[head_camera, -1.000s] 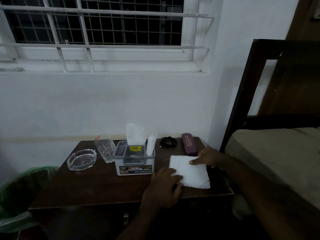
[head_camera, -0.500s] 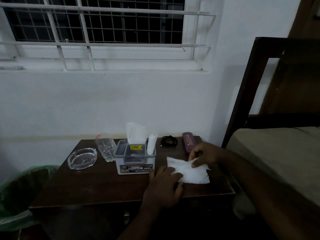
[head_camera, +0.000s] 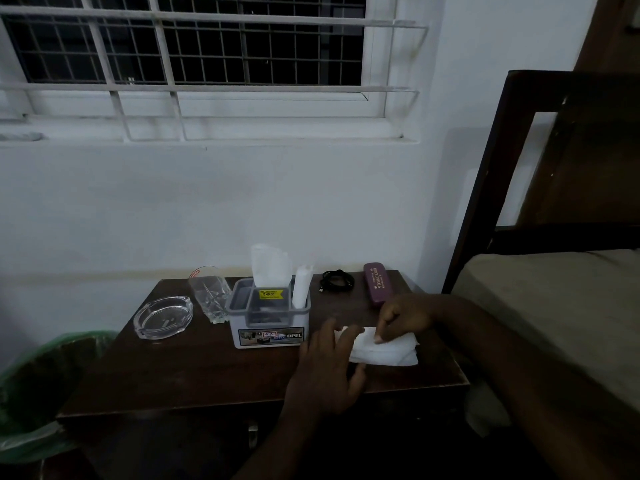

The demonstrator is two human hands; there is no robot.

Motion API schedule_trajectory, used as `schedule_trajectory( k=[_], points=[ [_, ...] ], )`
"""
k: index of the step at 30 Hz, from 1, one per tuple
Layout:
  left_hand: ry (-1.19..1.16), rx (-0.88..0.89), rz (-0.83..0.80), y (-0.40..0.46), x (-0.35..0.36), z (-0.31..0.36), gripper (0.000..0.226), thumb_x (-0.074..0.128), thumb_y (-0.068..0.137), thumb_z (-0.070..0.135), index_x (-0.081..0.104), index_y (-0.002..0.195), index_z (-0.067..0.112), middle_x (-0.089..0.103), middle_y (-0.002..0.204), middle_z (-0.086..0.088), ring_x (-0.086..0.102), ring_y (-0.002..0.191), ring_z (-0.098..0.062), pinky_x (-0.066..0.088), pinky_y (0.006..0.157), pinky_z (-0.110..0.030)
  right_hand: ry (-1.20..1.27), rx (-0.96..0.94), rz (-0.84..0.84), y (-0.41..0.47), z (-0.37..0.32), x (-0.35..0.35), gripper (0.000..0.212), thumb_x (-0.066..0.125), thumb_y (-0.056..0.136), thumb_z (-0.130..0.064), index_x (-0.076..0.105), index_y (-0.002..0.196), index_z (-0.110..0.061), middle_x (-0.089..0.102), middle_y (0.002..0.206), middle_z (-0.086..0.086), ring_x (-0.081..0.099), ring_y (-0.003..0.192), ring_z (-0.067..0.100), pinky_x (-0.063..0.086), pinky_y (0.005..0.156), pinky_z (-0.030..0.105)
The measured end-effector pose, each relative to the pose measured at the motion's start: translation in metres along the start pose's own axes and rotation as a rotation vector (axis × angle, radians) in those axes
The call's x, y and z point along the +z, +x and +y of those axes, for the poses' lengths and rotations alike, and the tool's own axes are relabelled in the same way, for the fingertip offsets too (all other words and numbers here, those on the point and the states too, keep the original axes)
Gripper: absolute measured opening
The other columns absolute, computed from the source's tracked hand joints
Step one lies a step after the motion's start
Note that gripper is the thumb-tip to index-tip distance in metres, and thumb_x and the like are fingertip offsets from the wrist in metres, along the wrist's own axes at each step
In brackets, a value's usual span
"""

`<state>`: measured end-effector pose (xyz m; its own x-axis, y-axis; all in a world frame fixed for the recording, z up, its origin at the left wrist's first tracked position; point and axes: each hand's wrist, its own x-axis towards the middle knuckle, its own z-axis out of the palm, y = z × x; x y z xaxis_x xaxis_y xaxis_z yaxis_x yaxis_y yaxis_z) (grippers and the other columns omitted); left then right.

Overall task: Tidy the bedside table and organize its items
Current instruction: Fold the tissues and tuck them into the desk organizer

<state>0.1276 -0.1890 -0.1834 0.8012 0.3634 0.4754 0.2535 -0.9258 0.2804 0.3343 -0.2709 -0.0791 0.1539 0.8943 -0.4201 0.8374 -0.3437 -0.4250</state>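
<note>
We see the left hand (head_camera: 327,370) lying flat with fingers spread, pressing the near left part of the white napkin (head_camera: 384,349) onto the bedside table (head_camera: 207,372). The right hand (head_camera: 403,318) reaches in from the bed side, fingers bent down (thumb and forefinger pinching the napkin's folded top edge). The napkin sits at the table's front right, just beside the gray organizer box (head_camera: 270,320).

Single head-worn wide-angle view, no second view to share the scene. Looks forward and slightly down from standing height over front edge of bedside table (head_camera: 207,375). Faces white wall with barred window (head_camera: 194,46) high in frame. Table near, in lower half; bed (head_camera: 554,306) at right edge; green-lined bin (head_camera: 41,375) at lower left.
</note>
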Motion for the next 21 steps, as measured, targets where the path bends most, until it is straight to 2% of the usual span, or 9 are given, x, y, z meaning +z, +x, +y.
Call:
schedule_trajectory(
  k=[2,4,7,10,12,14,16,19,21],
  points=[
    [0.004,0.0,-0.026,0.001,-0.002,0.001,0.045,0.049,0.084,0.049,0.053,0.124,0.03,0.045,0.138,-0.006,0.047,0.121,-0.023,0.036,0.095,-0.04,-0.001,-0.01,0.056,0.001,0.002,-0.001,0.021,0.067,0.09,-0.022,0.073,0.109,-0.017,0.068,0.098,-0.013,0.061,0.096,0.005,0.048,0.092,0.026],
    [0.006,0.009,-0.016,0.0,-0.003,0.001,0.036,0.049,0.083,0.049,0.06,0.111,0.028,0.049,0.132,-0.005,0.051,0.114,-0.023,0.037,0.09,-0.038,0.01,0.008,0.131,0.004,0.006,0.0,0.02,0.066,0.088,-0.012,0.071,0.108,-0.014,0.065,0.09,-0.014,0.059,0.085,0.001,0.047,0.082,0.021],
    [0.0,0.018,0.015,0.0,-0.001,0.0,0.032,0.051,0.082,0.048,0.062,0.105,0.029,0.053,0.126,-0.002,0.053,0.11,-0.022,0.038,0.087,-0.037,0.006,0.064,0.222,0.008,0.01,0.002,0.024,0.07,0.086,-0.014,0.068,0.109,-0.016,0.063,0.088,-0.01,0.058,0.083,0.004,0.046,0.079,0.021],
    [-0.014,0.014,0.028,0.0,-0.001,0.0,0.031,0.051,0.082,0.048,0.062,0.104,0.03,0.053,0.125,-0.001,0.052,0.11,-0.02,0.037,0.088,-0.037,-0.097,0.152,0.102,0.012,0.007,0.004,0.036,0.075,0.083,-0.027,0.066,0.115,-0.013,0.063,0.107,-0.001,0.054,0.095,0.01,0.043,0.075,0.019],
    [-0.019,0.017,0.034,0.0,-0.001,0.0,0.031,0.051,0.082,0.048,0.062,0.104,0.03,0.053,0.125,-0.001,0.052,0.111,-0.02,0.038,0.089,-0.037,-0.085,0.214,-0.002,0.014,0.007,0.005,0.038,0.078,0.079,-0.03,0.067,0.109,-0.01,0.066,0.113,0.004,0.056,0.096,0.014,0.045,0.073,0.021],
    [-0.026,0.025,0.044,-0.001,-0.001,0.0,0.029,0.053,0.081,0.048,0.062,0.102,0.029,0.054,0.126,-0.003,0.052,0.113,-0.021,0.04,0.09,-0.038,-0.09,0.239,-0.068,0.013,0.004,0.004,0.029,0.079,0.077,-0.028,0.066,0.098,-0.014,0.065,0.106,0.002,0.058,0.092,0.014,0.047,0.07,0.022],
    [-0.025,0.042,0.061,0.0,-0.001,0.0,0.026,0.056,0.082,0.047,0.061,0.099,0.028,0.052,0.132,-0.006,0.05,0.12,-0.024,0.041,0.093,-0.04,-0.096,0.202,-0.062,0.01,0.002,0.002,0.022,0.081,0.075,-0.024,0.062,0.085,-0.024,0.062,0.095,-0.008,0.057,0.084,0.009,0.046,0.067,0.02],
    [-0.069,0.105,0.082,-0.001,-0.004,0.001,0.027,0.058,0.085,0.053,0.059,0.103,0.032,0.034,0.154,-0.011,0.028,0.142,-0.026,0.032,0.105,-0.043,-0.055,0.108,-0.04,0.003,-0.006,-0.004,0.029,0.082,0.073,-0.017,0.058,0.079,-0.032,0.06,0.09,-0.011,0.058,0.083,0.01,0.05,0.073,0.028],
    [-0.095,0.2,0.082,-0.003,-0.01,0.002,0.027,0.058,0.089,0.053,0.06,0.11,0.037,0.022,0.16,-0.007,0.011,0.149,-0.022,0.023,0.109,-0.04,-0.055,0.032,-0.059,-0.002,-0.015,-0.007,0.029,0.08,0.075,-0.015,0.059,0.081,-0.033,0.061,0.091,-0.011,0.059,0.088,0.012,0.053,0.081,0.034]
  ],
)
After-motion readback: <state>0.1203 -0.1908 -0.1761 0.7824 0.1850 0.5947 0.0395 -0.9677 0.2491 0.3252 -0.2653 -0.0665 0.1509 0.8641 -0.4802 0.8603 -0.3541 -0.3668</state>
